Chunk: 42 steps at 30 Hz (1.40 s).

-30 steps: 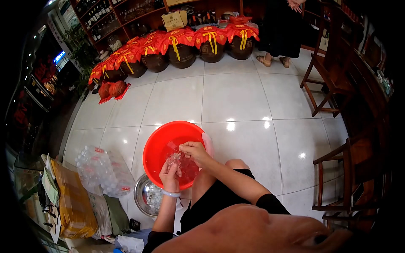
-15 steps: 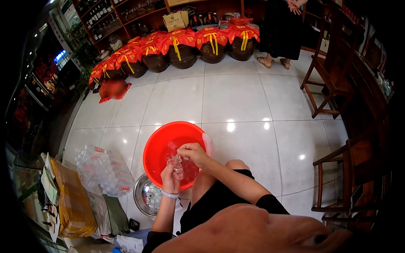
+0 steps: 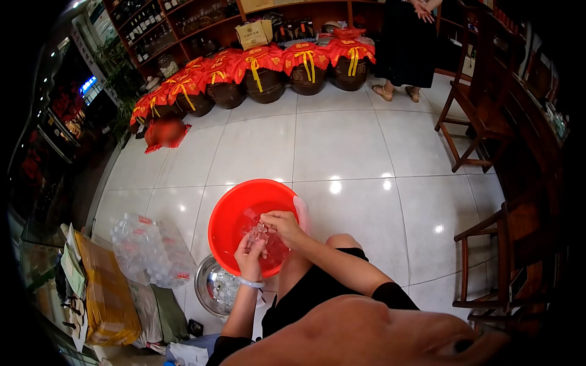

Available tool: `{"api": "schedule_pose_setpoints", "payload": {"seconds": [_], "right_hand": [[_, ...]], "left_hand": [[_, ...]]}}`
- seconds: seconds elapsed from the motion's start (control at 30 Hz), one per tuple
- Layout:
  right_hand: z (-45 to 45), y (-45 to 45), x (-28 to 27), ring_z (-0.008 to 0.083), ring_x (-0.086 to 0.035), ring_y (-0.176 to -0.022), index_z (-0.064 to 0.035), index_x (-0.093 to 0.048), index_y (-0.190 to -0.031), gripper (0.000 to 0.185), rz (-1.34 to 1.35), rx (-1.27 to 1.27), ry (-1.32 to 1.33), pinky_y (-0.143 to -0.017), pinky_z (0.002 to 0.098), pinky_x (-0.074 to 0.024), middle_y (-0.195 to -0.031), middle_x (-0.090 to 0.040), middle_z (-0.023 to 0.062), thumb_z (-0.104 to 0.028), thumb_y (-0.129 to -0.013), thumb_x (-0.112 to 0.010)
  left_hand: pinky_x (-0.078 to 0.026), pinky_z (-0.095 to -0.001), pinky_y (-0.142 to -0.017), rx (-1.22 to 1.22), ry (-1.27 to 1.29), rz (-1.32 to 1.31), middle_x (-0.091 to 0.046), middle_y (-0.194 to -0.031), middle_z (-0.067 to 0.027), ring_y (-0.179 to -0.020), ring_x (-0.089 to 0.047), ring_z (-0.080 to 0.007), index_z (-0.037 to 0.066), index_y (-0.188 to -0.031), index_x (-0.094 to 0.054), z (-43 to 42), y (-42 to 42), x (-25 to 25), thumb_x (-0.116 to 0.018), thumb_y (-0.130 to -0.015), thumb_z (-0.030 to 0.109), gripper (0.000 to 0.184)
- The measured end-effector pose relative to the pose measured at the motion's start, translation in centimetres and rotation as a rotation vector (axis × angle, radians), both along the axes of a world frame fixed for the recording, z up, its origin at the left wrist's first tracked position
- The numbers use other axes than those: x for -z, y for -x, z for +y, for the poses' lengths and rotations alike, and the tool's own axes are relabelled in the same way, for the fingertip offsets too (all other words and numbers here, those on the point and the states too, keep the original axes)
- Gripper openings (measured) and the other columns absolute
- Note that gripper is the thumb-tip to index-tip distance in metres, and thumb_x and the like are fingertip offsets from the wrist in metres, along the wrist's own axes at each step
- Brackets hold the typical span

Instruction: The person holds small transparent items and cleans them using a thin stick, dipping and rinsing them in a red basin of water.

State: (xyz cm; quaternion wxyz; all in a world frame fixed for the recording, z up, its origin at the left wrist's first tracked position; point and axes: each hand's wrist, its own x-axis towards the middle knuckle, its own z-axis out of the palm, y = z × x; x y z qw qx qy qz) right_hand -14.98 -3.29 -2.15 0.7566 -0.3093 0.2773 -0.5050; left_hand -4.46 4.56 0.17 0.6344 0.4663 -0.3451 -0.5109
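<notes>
Both hands are over a red plastic basin [image 3: 227, 210] on the floor, which seems to hold some water. My left hand [image 3: 249, 257], with a pale bangle on the wrist, is closed around a small clear glass-like piece [image 3: 259, 233]. Against the same piece, from the right, my right hand [image 3: 284, 226] pinches with thumb and forefinger. The piece's exact kind is too small and transparent to make out. Under the basin's lower left edge stands a metal bowl [image 3: 200, 285] with several clear or whitish small pieces [image 3: 224, 285] in it.
A plastic-wrapped pack of bottles [image 3: 149, 250] and a taped cardboard box [image 3: 107, 290] are at left. Brown jars [image 3: 264, 88] with red cloth covers line the back, near a standing person [image 3: 406, 49]. Wooden chairs [image 3: 479, 116] stand at right. A pink cloth-like thing [image 3: 301, 213] hangs on the basin's rim.
The view has shifted slightly. Both hands stay together over the basin, and the clear piece between them has turned a little.
</notes>
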Motion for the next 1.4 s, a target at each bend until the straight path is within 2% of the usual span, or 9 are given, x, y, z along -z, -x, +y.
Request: {"api": "schedule_pose_setpoints", "payload": {"seconds": [0.07, 0.13, 0.27, 0.33, 0.57, 0.67, 0.83, 1.17, 1.4], "right_hand": [[0.0, 0.0, 0.1, 0.0047, -0.041, -0.055, 0.0012, -0.061, -0.079, 0.015, -0.046, -0.02, -0.047, -0.049, 0.0175, -0.0306, -0.065, -0.052, -0.0008, -0.013, -0.078, -0.059], [-0.1, 0.1, -0.2, 0.0048, -0.042, -0.055, 0.0018, -0.061, -0.08, 0.014, -0.086, -0.076, -0.035, -0.049, 0.0176, -0.0308, -0.067, -0.053, 0.0, -0.012, -0.078, -0.059], [0.1, 0.4, -1.1, 0.0044, -0.043, -0.055, 0.002, -0.061, -0.08, 0.014, -0.064, -0.104, 0.026, -0.048, 0.018, -0.0317, -0.066, -0.053, -0.0003, -0.012, -0.078, -0.059], [0.4, 0.8, -2.2, 0.0041, -0.044, -0.054, 0.0015, -0.062, -0.08, 0.014, 0.174, -0.106, 0.149, -0.048, 0.0186, -0.0332, -0.064, -0.053, -0.0014, -0.012, -0.078, -0.06], [0.6, 0.1, -1.1, 0.0038, -0.043, -0.054, -0.0013, -0.062, -0.081, 0.01, 0.223, -0.027, 0.271, -0.048, 0.0175, -0.0337, -0.065, -0.056, -0.001, -0.011, -0.077, -0.06], [0.4, 0.2, -0.8, 0.0042, -0.044, -0.055, -0.0012, -0.062, -0.082, 0.01, 0.215, -0.084, 0.163, -0.05, 0.0173, -0.0345, -0.069, -0.057, 0.0002, -0.01, -0.078, -0.06], [0.3, 0.1, -0.2, 0.0048, -0.043, -0.057, -0.0008, -0.06, -0.082, 0.011, -0.02, -0.134, -0.025, -0.05, 0.0176, -0.0336, -0.071, -0.056, 0.0009, -0.012, -0.08, -0.059], [1.0, -0.2, -0.3, 0.0032, -0.043, -0.057, -0.003, -0.061, -0.08, 0.011, 0.085, 0.015, -0.011, -0.051, 0.0162, -0.0332, -0.07, -0.055, -0.0015, -0.014, -0.08, -0.059], [1.1, -0.3, -0.5, 0.0034, -0.043, -0.057, -0.0019, -0.061, -0.081, 0.012, 0.086, 0.051, -0.004, -0.05, 0.0158, -0.0328, -0.068, -0.055, -0.0013, -0.013, -0.08, -0.059]], "left_hand": [[-0.038, -0.0187, -0.045, 0.017, -0.01, 0.059, -0.058, -0.076, -0.0055, -0.054, -0.05, -0.008, -0.002, -0.102, -0.052, 0.0, -0.2, 0.0, -0.057, -0.079, 0.007, 0.025], [-0.038, -0.0206, -0.044, 0.092, -0.022, 0.122, -0.056, -0.074, -0.0032, -0.054, -0.049, -0.0101, 0.003, -0.091, -0.053, 0.0, -0.7, 0.3, -0.052, -0.084, 0.022, 0.02], [-0.036, -0.0208, -0.043, 0.119, -0.024, 0.19, -0.054, -0.07, -0.0023, -0.052, -0.047, -0.0103, 0.007, -0.086, -0.052, 0.2, -1.2, 0.2, -0.05, -0.085, 0.031, 0.023], [-0.034, -0.0208, -0.042, 0.091, -0.099, 0.259, -0.054, -0.068, -0.002, -0.05, -0.046, -0.0103, 0.009, -0.088, -0.052, 0.3, -1.5, -0.1, -0.05, -0.084, 0.034, 0.025], [-0.034, -0.0208, -0.042, 0.102, -0.061, 0.164, -0.054, -0.067, -0.0029, -0.051, -0.047, -0.0105, 0.008, -0.086, -0.053, 0.5, -2.4, 0.8, -0.049, -0.085, 0.031, 0.024], [-0.035, -0.0211, -0.043, 0.08, -0.057, 0.159, -0.055, -0.067, -0.0031, -0.051, -0.048, -0.0105, 0.006, -0.085, -0.053, 0.4, -2.1, 0.7, -0.05, -0.085, 0.028, 0.022], [-0.036, -0.0195, -0.042, 0.052, -0.008, 0.044, -0.056, -0.071, -0.0028, -0.051, -0.049, -0.0093, 0.004, -0.089, -0.053, 0.2, -1.3, 0.4, -0.055, -0.082, 0.019, 0.017], [-0.036, -0.019, -0.041, 0.039, -0.017, 0.047, -0.056, -0.072, -0.0025, -0.05, -0.048, -0.0083, 0.002, -0.091, -0.053, 0.0, -0.8, 0.5, -0.054, -0.082, 0.015, 0.015], [-0.035, -0.0184, -0.042, -0.021, 0.022, -0.107, -0.055, -0.07, -0.0019, -0.05, -0.047, -0.0075, 0.002, -0.093, -0.054, -0.2, -0.6, 0.8, -0.055, -0.081, 0.011, 0.015]]}}
